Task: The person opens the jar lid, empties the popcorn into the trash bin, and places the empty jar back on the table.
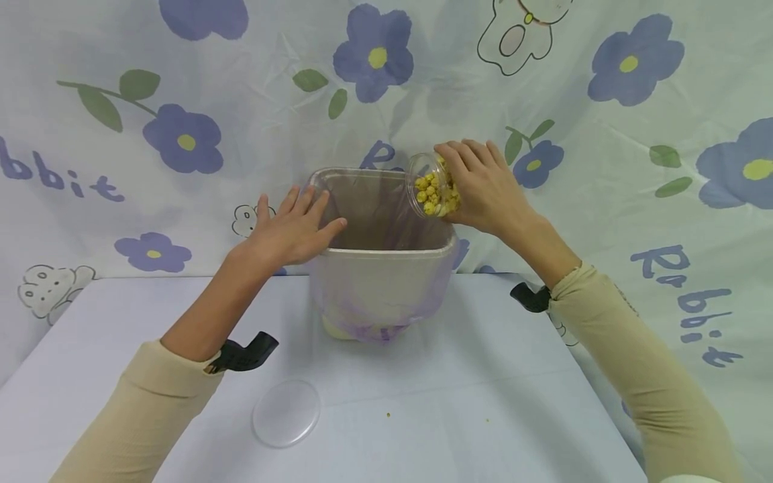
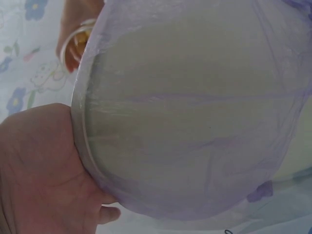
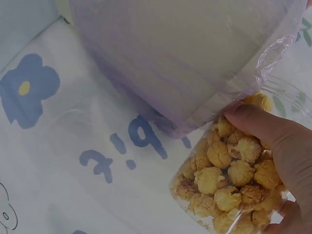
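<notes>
A trash bin (image 1: 386,285) lined with a thin purple plastic bag (image 2: 195,141) stands on the table against the backdrop. My left hand (image 1: 290,231) rests on the bin's left rim, fingers straight and spread. My right hand (image 1: 483,191) grips a clear plastic jar (image 1: 417,171), tilted on its side with the mouth facing left over the bin's right rim. Yellow popcorn (image 3: 239,170) fills much of the jar, some lying near its mouth. In the left wrist view, the jar (image 2: 73,44) shows beyond the bin's edge.
A round clear lid (image 1: 286,414) lies flat on the white table (image 1: 435,429), left of the middle. Two tiny crumbs lie on the tabletop, one of them a dark yellow crumb (image 1: 388,414). A flower-printed cloth (image 1: 260,134) hangs right behind the bin.
</notes>
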Available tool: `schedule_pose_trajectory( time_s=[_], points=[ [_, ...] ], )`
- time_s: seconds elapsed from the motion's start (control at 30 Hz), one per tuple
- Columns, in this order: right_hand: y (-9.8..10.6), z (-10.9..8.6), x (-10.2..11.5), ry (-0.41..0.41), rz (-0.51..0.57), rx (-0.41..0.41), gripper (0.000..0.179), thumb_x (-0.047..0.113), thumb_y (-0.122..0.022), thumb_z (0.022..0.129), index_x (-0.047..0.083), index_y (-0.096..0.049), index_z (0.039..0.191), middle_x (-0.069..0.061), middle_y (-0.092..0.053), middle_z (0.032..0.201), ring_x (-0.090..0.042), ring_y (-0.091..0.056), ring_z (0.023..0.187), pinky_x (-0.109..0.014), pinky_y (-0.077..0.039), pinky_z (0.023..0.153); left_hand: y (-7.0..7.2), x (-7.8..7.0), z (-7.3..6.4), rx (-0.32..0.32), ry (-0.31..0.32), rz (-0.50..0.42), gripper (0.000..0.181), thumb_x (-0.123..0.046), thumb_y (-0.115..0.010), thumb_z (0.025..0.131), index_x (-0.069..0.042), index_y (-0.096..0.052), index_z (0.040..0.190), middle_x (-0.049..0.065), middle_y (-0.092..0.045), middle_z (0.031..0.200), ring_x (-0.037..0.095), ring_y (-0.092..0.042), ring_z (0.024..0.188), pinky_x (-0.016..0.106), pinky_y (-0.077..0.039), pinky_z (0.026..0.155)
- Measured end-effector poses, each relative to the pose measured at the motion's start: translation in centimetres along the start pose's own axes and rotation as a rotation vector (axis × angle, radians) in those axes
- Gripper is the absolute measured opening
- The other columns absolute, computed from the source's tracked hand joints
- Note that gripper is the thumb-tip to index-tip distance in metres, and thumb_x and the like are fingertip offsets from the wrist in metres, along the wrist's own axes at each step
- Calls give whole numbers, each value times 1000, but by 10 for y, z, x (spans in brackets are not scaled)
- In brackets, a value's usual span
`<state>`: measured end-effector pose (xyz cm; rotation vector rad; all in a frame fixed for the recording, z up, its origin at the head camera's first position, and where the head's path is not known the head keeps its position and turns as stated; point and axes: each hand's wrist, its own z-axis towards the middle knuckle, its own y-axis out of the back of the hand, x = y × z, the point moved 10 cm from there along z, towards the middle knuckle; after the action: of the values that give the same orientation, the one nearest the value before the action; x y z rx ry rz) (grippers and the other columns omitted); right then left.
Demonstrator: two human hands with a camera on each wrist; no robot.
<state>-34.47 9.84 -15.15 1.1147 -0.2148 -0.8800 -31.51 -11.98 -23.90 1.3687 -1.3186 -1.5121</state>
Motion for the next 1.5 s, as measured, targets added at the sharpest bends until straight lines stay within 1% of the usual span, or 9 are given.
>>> schedule_pose_trajectory(
  time_s=[0.13, 0.5, 0.83, 1.03, 1.17, 1.33, 1.43, 1.5],
  points=[
    [1, 1, 3, 36, -41, -14, 109, 33, -97, 63, 4, -36, 148, -18, -43, 146, -41, -34, 137, -59, -19, 115, 0, 0, 0, -2, -4, -4, 81, -59, -22, 104, -4, -1, 159, 23, 7, 163, 41, 12, 148, 68, 19, 106],
    [0, 5, 4, 58, -96, -7, 108, 33, -96, 65, 4, -35, 149, -17, -40, 148, -42, -31, 139, -57, -13, 117, 0, 0, 1, -6, -3, 0, 80, -59, -22, 104, -5, -2, 160, 22, 7, 163, 40, 12, 149, 69, 17, 107],
    [4, 8, 7, 95, -127, -34, 108, 29, -97, 64, 3, -35, 149, -18, -41, 148, -42, -32, 139, -58, -14, 117, 0, 0, 0, -8, -2, -11, 79, -57, -23, 105, -4, -2, 159, 22, 7, 163, 39, 13, 149, 68, 17, 107],
    [4, 11, 10, 108, -146, -44, 105, 30, -95, 66, 5, -37, 149, -18, -42, 148, -42, -32, 139, -57, -13, 117, 0, -1, 1, -11, -3, -9, 78, -57, -23, 105, -5, -2, 160, 22, 6, 164, 39, 12, 149, 68, 17, 107],
    [2, 12, 12, 119, -177, -38, 103, 32, -95, 67, 6, -38, 149, -16, -44, 147, -41, -32, 140, -57, -14, 117, -1, 0, 1, -11, -2, -12, 78, -57, -23, 105, -5, -3, 160, 22, 6, 164, 38, 13, 149, 68, 18, 107],
    [0, 12, 14, 135, -209, -28, 106, 33, -96, 65, 6, -37, 150, -15, -43, 148, -40, -31, 141, -55, -12, 118, -1, 0, 1, -13, -4, -10, 78, -56, -23, 105, -5, -2, 160, 22, 6, 164, 38, 13, 149, 68, 18, 107],
    [0, 12, 15, 150, -228, -33, 105, 30, -96, 66, 7, -37, 149, -15, -43, 147, -40, -31, 140, -55, -13, 118, -1, 0, 1, -14, -4, -9, 78, -56, -23, 105, -5, -2, 160, 22, 6, 164, 38, 12, 149, 68, 18, 107],
    [0, 12, 16, 160, -239, -39, 102, 26, -95, 67, 7, -37, 149, -15, -44, 147, -40, -32, 140, -56, -13, 118, -1, 0, 1, -13, -3, -6, 78, -56, -23, 105, -5, -2, 160, 22, 6, 164, 38, 12, 149, 68, 18, 107]
  ],
)
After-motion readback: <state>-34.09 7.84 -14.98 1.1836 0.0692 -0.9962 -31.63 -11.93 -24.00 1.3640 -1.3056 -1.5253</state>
